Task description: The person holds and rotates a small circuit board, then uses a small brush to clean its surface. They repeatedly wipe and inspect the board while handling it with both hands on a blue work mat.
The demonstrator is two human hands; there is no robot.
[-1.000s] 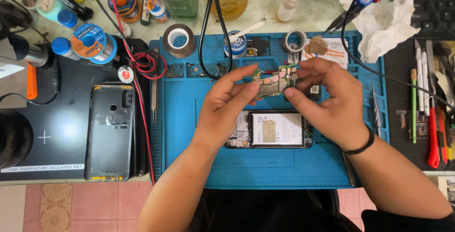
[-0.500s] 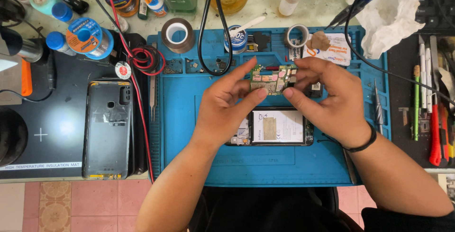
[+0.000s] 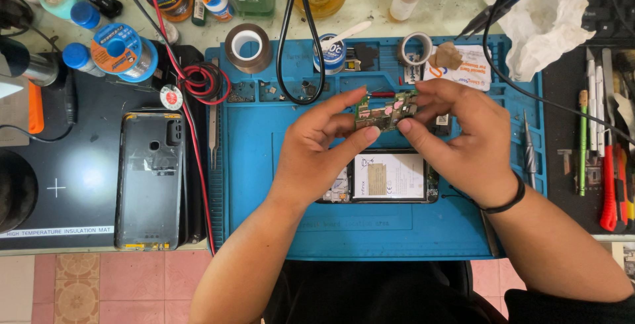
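Blue repair mat [image 3: 264,165] on cluttered bench, both hands [image 3: 390,142] pinching green circuit board [image 3: 385,110] above opened phone [image 3: 390,177]

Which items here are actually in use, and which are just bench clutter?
In use:
left hand
right hand
green circuit board held between both
opened phone on the blue mat

Lying about:
phone back cover
tape rolls
solder spool
crumpled tissue

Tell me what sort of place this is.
Most likely a phone repair bench. Both hands, left hand and right hand, hold a small circuit board above an opened phone on a blue repair mat, with tape rolls and hand tools around.
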